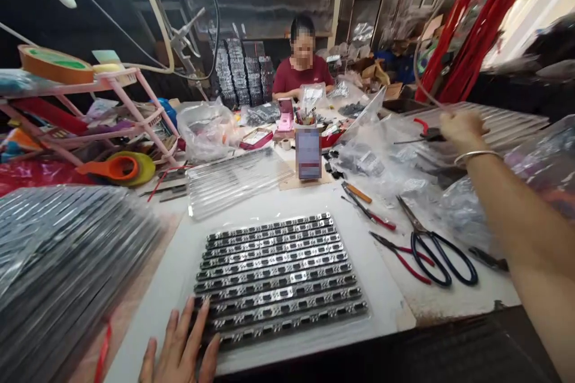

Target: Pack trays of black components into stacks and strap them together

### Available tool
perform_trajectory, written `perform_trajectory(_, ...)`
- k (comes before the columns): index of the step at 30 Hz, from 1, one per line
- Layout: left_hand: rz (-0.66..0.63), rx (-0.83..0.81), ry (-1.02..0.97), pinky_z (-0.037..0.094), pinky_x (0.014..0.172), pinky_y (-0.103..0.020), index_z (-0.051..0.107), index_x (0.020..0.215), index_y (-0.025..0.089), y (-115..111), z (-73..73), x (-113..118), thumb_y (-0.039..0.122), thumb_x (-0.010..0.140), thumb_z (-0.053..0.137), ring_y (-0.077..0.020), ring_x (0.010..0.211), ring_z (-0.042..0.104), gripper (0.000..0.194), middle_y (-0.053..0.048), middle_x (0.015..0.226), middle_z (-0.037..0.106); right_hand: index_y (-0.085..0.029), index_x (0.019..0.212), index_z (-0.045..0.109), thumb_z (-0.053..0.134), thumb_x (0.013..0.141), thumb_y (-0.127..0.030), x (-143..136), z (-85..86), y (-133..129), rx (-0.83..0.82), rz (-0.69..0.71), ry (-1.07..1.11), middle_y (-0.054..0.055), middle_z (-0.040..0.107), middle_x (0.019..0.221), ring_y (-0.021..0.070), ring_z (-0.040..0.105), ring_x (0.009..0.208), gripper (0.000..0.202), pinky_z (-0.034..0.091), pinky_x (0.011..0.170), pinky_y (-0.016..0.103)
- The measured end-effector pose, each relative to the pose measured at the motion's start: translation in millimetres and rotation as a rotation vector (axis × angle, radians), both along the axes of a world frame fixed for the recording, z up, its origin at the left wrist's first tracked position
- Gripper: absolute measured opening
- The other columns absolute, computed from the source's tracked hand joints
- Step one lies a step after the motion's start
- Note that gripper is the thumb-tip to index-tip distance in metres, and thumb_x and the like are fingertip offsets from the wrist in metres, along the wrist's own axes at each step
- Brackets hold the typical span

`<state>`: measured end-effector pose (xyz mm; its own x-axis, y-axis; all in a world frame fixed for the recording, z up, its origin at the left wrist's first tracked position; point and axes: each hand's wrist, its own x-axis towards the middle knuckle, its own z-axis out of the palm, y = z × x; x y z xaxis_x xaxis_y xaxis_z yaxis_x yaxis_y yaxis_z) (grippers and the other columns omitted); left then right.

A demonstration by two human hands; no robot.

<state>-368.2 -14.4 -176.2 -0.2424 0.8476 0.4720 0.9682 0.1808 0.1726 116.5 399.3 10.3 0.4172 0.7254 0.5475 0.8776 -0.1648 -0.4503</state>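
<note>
My left hand (179,344) lies with fingers spread at the lower left corner of a clear plastic tray (369,311). Rows of small black and silver connectors (281,260) fill this tray, which rests on the white table top. My right hand (462,127) is stretched far out at the right, fingers curled, beside red-handled pliers (422,127) and over a stack of clear trays (507,125). What its fingers hold, if anything, cannot be made out. Behind the filled tray is another clear ribbed tray (238,179).
Scissors (433,242), pliers (399,248) and cutters (368,212) lie right of the filled tray. Stacked trays (76,251) stand at the left, below a pink rack (135,102). A phone (308,154) stands upright ahead. A person (300,69) sits across the table.
</note>
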Motion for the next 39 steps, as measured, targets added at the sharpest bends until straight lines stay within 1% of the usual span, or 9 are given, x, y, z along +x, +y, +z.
perform_trajectory(3,-0.058,0.006,-0.086,0.014,0.114,-0.049,0.031,0.144,0.029,-2,12.7,6,0.032,0.094,0.039,-0.0246,0.139,0.027,0.051,-0.007,0.147,0.038,0.009,0.109,0.061,0.033,0.089,-0.048,-42,-2.8,-59,0.036,0.100,0.036,0.024,0.064,0.104,0.0233,0.059,0.102,0.066,0.039,0.078,0.038)
perform_trajectory(5,-0.082,0.004,-0.198,0.015,0.114,-0.047,0.036,0.142,0.028,-3,20.3,8,0.032,0.094,0.041,-0.0237,0.138,0.029,0.049,-0.006,0.147,0.038,-0.005,0.117,0.063,0.044,0.090,-0.042,-74,-16.3,-122,0.137,0.382,-0.053,0.015,0.063,0.114,0.0197,0.055,0.111,0.049,0.039,0.088,0.032)
perform_trajectory(9,-0.033,0.120,-0.478,0.027,0.112,-0.040,0.048,0.133,0.026,-10,32.0,6,0.030,0.094,0.043,-0.0205,0.133,0.039,0.040,-0.005,0.142,0.045,-0.015,0.106,0.066,0.048,0.089,-0.043,-118,-76.4,-247,-0.010,0.823,0.087,0.009,0.065,0.109,0.0177,0.058,0.104,0.037,0.042,0.095,0.031)
perform_trajectory(12,0.017,0.215,-0.551,0.032,0.110,-0.039,0.056,0.124,0.022,-15,35.8,-5,0.031,0.093,0.044,-0.0208,0.125,0.047,0.035,-0.006,0.132,0.054,-0.020,0.103,0.067,0.051,0.087,-0.043,-129,-128.3,-293,-0.227,0.747,0.428,0.006,0.068,0.100,0.0168,0.064,0.089,0.033,0.051,0.081,0.030)
perform_trajectory(17,0.118,0.158,-0.666,0.038,0.104,-0.039,0.059,0.120,0.019,-14,33.1,-29,0.041,0.088,0.050,-0.0226,0.114,0.055,0.039,-0.008,0.122,0.061,-0.019,0.105,0.067,0.052,0.085,-0.045,-127,-164.1,-311,-0.271,0.595,0.527,0.007,0.069,0.091,0.0188,0.064,0.081,0.036,0.052,0.073,0.031)
perform_trajectory(22,0.113,0.056,-0.827,0.046,0.094,-0.038,0.053,0.128,0.023,-13,30.8,-34,0.045,0.084,0.053,-0.0214,0.101,0.060,0.049,-0.007,0.115,0.064,-0.017,0.122,0.058,0.046,0.088,-0.036,-150,-157.3,-305,-0.300,0.659,0.346,0.005,0.067,0.083,0.0179,0.062,0.071,0.041,0.049,0.066,0.030)
perform_trajectory(28,0.119,0.034,-0.711,0.048,0.087,-0.035,0.054,0.126,0.019,-15,34.0,-41,0.043,0.084,0.049,-0.0191,0.089,0.060,0.049,-0.008,0.112,0.064,-0.011,0.120,0.058,0.038,0.089,-0.026,-188,-156.7,-299,-0.207,0.710,0.225,0.009,0.066,0.088,0.0188,0.060,0.071,0.041,0.047,0.068,0.032)
perform_trajectory(33,0.134,0.037,-0.717,0.048,0.082,-0.034,0.053,0.127,0.021,-17,28.8,-54,0.043,0.085,0.049,-0.0185,0.086,0.059,0.048,-0.008,0.112,0.064,-0.013,0.117,0.059,0.044,0.087,-0.029,-186,-155.8,-299,-0.276,0.803,0.275,0.004,0.063,0.076,0.0154,0.056,0.063,0.037,0.046,0.062,0.029)
perform_trajectory(39,0.132,0.118,-0.824,0.044,0.096,-0.038,0.055,0.125,0.017,-26,30.4,-48,0.042,0.084,0.052,-0.0214,0.102,0.060,0.047,-0.010,0.115,0.064,-0.018,0.119,0.059,0.045,0.087,-0.034,-181,-156.3,-300,-0.291,0.800,0.287,0.002,0.061,0.075,0.0128,0.053,0.059,0.038,0.044,0.059,0.026)
